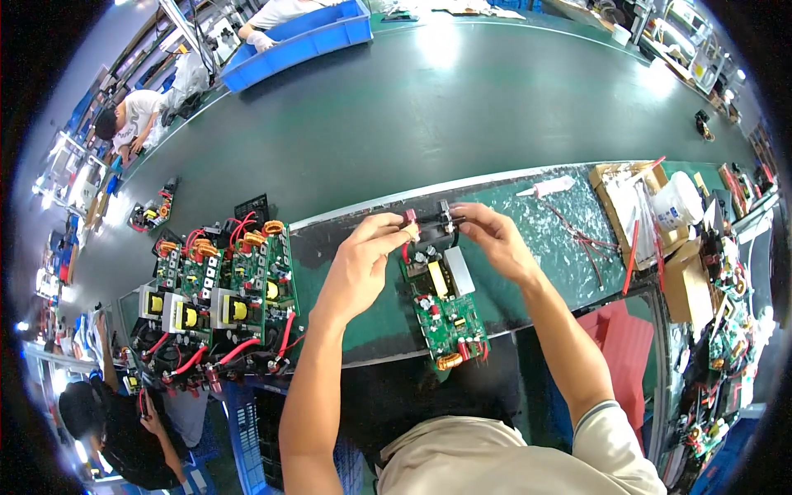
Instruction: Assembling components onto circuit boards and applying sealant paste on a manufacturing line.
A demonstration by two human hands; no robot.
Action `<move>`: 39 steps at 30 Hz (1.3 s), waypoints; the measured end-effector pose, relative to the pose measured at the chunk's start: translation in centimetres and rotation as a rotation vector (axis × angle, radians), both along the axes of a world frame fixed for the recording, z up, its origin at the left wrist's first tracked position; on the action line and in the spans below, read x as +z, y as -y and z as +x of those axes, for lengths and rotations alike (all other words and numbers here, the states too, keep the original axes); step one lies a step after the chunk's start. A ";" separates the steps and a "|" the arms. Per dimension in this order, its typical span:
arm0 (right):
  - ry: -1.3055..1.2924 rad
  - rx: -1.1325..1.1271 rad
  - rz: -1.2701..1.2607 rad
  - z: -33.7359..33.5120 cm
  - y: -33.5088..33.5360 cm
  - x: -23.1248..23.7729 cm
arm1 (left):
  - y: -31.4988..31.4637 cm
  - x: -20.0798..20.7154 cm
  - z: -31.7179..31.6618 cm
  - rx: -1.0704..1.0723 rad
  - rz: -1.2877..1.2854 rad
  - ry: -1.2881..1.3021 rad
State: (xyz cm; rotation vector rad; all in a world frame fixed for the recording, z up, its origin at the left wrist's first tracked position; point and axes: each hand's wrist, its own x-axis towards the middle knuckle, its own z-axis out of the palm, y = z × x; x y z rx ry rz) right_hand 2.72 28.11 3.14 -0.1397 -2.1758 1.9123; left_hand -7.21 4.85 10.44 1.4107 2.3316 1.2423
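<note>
A green circuit board [454, 322] lies in front of me at the bench's near edge, with a grey heat sink [459, 271] and a yellow-wrapped transformer [437, 279] on it. My left hand [369, 256] is closed, thumb and forefinger pinching a small red terminal [410, 218] at the board's far end. A red wire runs down from there to the board. Opposite, my right hand [497, 238] pinches a small dark terminal [450, 219] beside a metal-coloured piece [444, 206]. The fingers partly cover both terminals.
Several upright circuit boards [223, 285] with red wires stand at left. A white glue tube [551, 186], loose wires [582, 241] and a cardboard box [615, 198] lie at right. Beyond runs a dark green conveyor belt [495, 107] with a blue bin [301, 45]. Other people work at left.
</note>
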 end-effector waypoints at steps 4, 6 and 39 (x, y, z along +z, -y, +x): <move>-0.042 -0.100 -0.107 0.0 0.9 0.2 | 0.6 0.2 0.5 0.034 -0.022 -0.006; 0.026 -0.132 -0.090 0.7 1.0 -0.6 | 0.8 -0.5 1.1 0.032 -0.017 -0.002; -0.033 -0.168 0.023 1.6 0.8 -3.6 | 4.8 -2.7 -2.3 0.359 0.503 0.398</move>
